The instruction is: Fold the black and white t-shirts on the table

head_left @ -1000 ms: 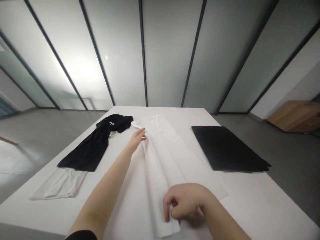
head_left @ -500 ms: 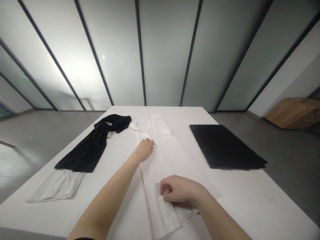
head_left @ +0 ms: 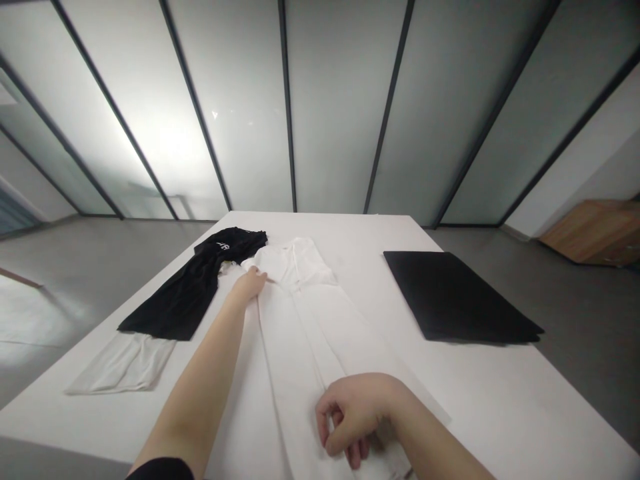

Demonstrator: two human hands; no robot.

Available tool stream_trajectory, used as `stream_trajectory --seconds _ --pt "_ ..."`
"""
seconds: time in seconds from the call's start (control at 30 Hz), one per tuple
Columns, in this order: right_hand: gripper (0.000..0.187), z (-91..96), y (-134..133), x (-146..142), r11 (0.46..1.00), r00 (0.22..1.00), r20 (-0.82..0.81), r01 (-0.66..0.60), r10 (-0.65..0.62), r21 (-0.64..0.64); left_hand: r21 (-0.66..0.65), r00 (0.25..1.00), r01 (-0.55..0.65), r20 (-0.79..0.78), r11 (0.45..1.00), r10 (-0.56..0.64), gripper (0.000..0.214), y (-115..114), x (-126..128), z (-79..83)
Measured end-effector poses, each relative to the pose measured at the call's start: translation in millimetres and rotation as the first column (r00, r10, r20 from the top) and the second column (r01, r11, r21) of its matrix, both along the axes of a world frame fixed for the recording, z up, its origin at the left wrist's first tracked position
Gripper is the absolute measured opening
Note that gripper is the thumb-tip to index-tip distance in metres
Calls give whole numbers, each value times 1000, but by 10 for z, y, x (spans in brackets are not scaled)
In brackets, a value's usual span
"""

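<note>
Frosted glass panels (head_left: 340, 107) in dark frames stand behind a white table (head_left: 500, 393), with grey floor (head_left: 75, 267) on either side of it. Starting at the left, a pale folded garment (head_left: 123, 363) lies near the table's edge, just below a black garment (head_left: 200, 287) with a small white print near its far end. Next comes my left hand (head_left: 249, 285), with a black sleeve (head_left: 160, 470) showing near the elbow. It reaches the upper left of a long white garment (head_left: 295, 333) that runs down the middle of the table and out past the bottom of my view. My left fingers lie close together against the cloth, just below its collar area, and I cannot tell whether they pinch it. My right hand (head_left: 353, 417) sits over the garment's lower part, its fingers curled inward, and I cannot tell whether they hold any cloth. Further right, a flat black sheet (head_left: 460, 297) lies well apart from the white garment, and a wooden cabinet (head_left: 590, 233) stands on the floor beyond the table.
</note>
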State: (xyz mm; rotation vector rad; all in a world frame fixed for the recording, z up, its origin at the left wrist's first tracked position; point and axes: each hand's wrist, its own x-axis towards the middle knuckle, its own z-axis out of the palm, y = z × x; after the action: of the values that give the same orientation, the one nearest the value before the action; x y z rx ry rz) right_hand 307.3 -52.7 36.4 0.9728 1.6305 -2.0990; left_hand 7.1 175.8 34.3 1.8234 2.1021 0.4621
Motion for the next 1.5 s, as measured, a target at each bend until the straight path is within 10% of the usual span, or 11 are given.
stream_trajectory --seconds 0.4,0.67,0.87,1.33,1.5 --pt "21 93 30 17 997 999 21 -51 50 61 206 818 -233 570 951 77 49 389 16 -202" --pt "31 199 87 269 975 995 55 68 -81 211 257 943 263 134 930 -304 50 497 296 -83" --pt "33 165 116 301 946 988 23 138 -151 293 -29 726 639 -308 769 -615 31 227 397 -13" --pt "32 331 170 440 883 956 171 139 -237 448 141 919 314 -293 939 -264 38 -20 768 -66" --pt "37 277 170 408 706 933 134 153 -333 692 177 950 168 -293 970 -111 51 -398 1044 -309"
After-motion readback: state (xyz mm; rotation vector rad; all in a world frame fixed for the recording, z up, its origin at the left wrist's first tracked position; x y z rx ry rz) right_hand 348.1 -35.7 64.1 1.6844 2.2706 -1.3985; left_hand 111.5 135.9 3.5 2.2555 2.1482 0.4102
